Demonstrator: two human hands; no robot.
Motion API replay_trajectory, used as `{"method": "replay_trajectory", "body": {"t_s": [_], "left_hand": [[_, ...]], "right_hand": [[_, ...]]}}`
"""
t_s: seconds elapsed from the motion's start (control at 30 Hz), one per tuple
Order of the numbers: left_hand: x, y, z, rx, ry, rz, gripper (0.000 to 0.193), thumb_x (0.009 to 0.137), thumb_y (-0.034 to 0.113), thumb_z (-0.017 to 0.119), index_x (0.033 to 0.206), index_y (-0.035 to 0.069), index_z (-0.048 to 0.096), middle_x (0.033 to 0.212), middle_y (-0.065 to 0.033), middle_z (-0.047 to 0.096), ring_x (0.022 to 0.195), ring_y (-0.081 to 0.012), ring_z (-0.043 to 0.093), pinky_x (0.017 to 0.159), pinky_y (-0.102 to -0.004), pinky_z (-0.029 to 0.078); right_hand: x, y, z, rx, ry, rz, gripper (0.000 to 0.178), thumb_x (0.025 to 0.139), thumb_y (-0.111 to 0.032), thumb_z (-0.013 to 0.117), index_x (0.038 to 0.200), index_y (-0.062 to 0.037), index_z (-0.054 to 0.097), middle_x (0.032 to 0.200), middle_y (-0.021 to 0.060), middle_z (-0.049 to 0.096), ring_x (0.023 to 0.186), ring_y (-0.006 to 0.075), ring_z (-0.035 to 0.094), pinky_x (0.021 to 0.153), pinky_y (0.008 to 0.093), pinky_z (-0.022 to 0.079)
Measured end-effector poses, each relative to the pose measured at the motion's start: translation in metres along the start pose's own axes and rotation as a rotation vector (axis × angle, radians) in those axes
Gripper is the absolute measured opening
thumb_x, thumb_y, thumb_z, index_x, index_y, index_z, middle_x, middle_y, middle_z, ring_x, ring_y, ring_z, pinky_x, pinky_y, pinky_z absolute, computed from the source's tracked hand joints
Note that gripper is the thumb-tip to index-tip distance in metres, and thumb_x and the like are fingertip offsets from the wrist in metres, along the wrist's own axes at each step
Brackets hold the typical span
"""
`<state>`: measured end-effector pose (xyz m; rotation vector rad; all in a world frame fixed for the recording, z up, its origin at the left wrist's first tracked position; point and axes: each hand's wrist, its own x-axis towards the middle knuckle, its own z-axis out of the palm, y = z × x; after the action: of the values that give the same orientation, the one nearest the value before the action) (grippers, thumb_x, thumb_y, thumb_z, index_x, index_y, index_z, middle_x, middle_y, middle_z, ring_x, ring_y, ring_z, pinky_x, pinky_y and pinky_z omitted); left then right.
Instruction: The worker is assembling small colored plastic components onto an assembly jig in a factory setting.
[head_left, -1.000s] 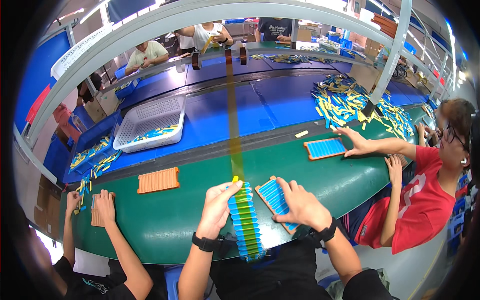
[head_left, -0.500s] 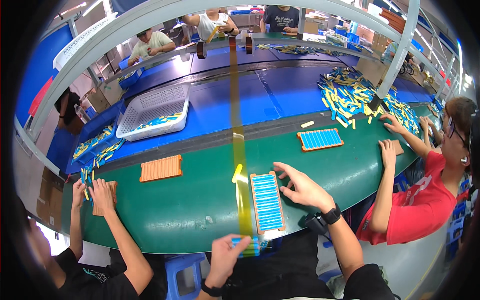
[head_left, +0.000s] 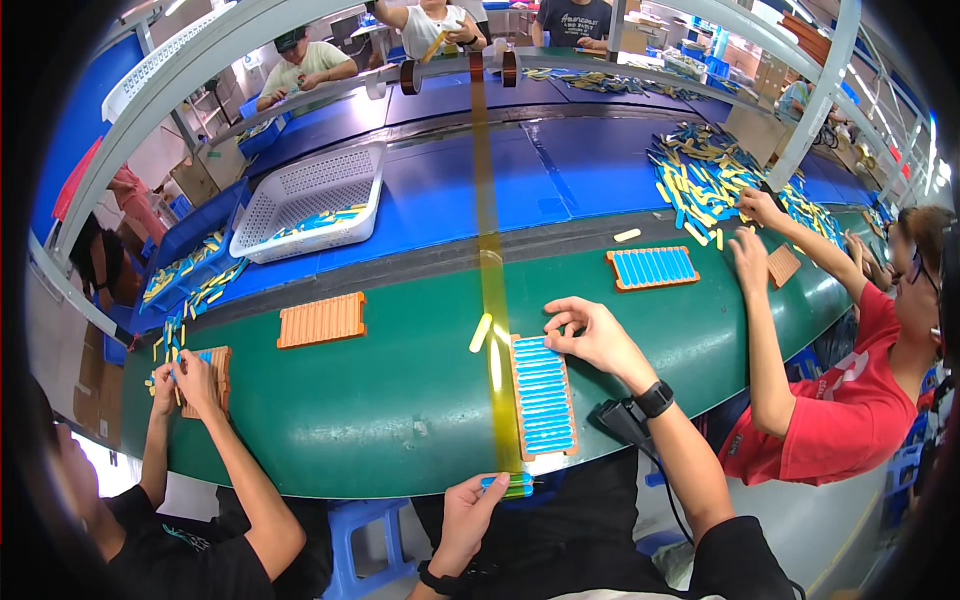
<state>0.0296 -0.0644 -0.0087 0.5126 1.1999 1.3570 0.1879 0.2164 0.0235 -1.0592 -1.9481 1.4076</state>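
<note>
At the near edge of the bench, my left hand (head_left: 468, 522) pinches a few short blue strips (head_left: 520, 487) side by side. The end of a long amber tape (head_left: 494, 400) lies over them. Just to the right stands an orange ribbed tray (head_left: 572, 405), its grooves filled with blue strips (head_left: 543, 395). My right hand (head_left: 595, 340) is over the tray's far right corner, fingers bent, thumb and forefinger a little apart. The thumb tip reaches the tray's far end, and nothing shows between the fingers. A loose yellow strip (head_left: 481, 333) lies left of the tape.
An empty orange tray (head_left: 322, 320) and a blue-filled tray (head_left: 653, 268) lie farther back on the green bench (head_left: 400, 400). Beyond are a white basket (head_left: 310, 205) and a heap of blue and yellow strips (head_left: 700, 180). Co-workers handle trays on both sides. Tape rolls (head_left: 477, 66) hang overhead.
My right hand has drawn in its spread fingers and come to the tray's far corner. My left hand has shifted slightly right with the strips, now seen more edge-on.
</note>
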Motion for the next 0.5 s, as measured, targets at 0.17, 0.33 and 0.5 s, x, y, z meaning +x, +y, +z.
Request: {"method": "replay_trajectory", "body": {"t_s": [0.17, 0.33, 0.5], "left_hand": [[-0.003, 0.005, 0.001, 0.004, -0.040, -0.025, 0.023, 0.102, 0.012, 0.063, 0.115, -0.006, 0.070, 0.104, -0.0077, 0.074, 0.093, -0.0090, 0.067, 0.087, -0.0249, 0.051], [-0.002, -0.003, 0.008, -0.011, -0.073, -0.023, 0.026, 0.103, 0.014, 0.062, 0.117, -0.007, 0.069, 0.105, -0.0080, 0.074, 0.093, -0.0090, 0.067, 0.088, -0.0252, 0.049], [0.002, -0.005, 0.022, 0.004, -0.120, -0.074, 0.027, 0.105, 0.016, 0.059, 0.114, -0.007, 0.069, 0.105, -0.0087, 0.074, 0.093, -0.0083, 0.067, 0.088, -0.0249, 0.050]], "right_hand": [[0.010, 0.001, -0.008, 0.092, -0.034, 0.086, 0.063, 0.076, 0.001, 0.082, 0.133, 0.0085, 0.056, 0.102, 0.0084, 0.072, 0.083, 0.0095, 0.065, 0.073, 0.0257, 0.053], [0.011, -0.009, -0.016, 0.222, -0.133, 0.205, 0.062, 0.082, 0.002, 0.074, 0.139, 0.0061, 0.050, 0.104, 0.0065, 0.072, 0.084, 0.0093, 0.064, 0.074, 0.0240, 0.052], [-0.009, 0.006, -0.022, 0.270, -0.209, 0.031, 0.076, 0.088, 0.001, 0.065, 0.154, 0.0046, 0.028, 0.130, 0.0148, 0.063, 0.106, 0.0136, 0.061, 0.091, 0.0303, 0.053]]}}
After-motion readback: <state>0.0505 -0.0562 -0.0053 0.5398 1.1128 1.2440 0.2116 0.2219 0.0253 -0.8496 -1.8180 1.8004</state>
